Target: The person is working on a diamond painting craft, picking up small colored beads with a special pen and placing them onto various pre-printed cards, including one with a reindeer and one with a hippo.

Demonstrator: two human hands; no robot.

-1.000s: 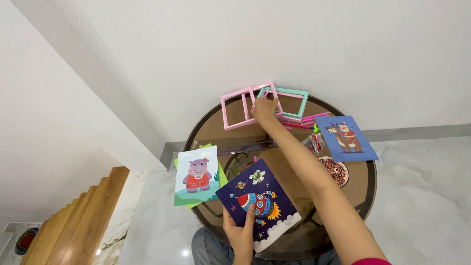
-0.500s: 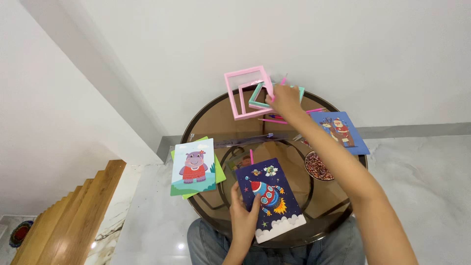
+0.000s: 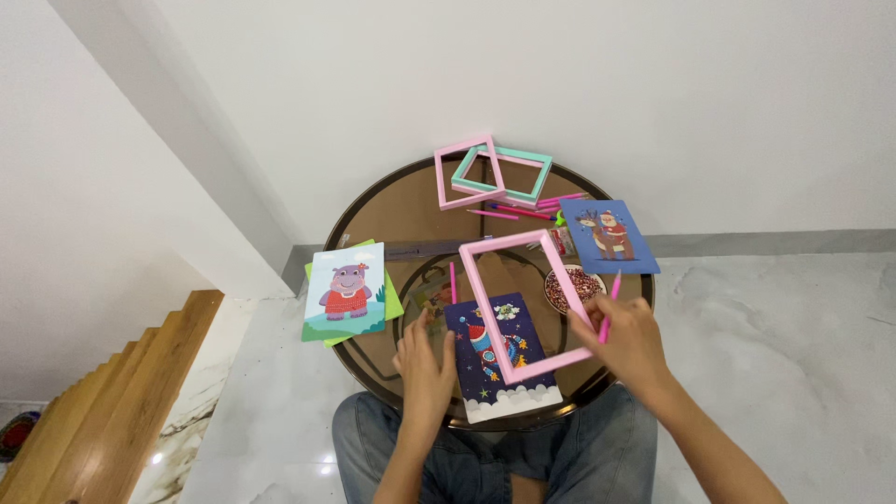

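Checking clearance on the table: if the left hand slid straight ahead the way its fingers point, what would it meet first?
Probably the small pink pen just beyond the left hand, lying beside the rocket picture; depth is unclear.

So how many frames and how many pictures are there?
Pink frames: 2, one in the right hand at, one at
Teal frame: 1
Pictures: 3, hippo, rocket, Santa
Total: 6

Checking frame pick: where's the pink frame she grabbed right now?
Head view, centre-right: the pink frame is in the right hand, tilted over the rocket picture that the left hand steadies on the round table.
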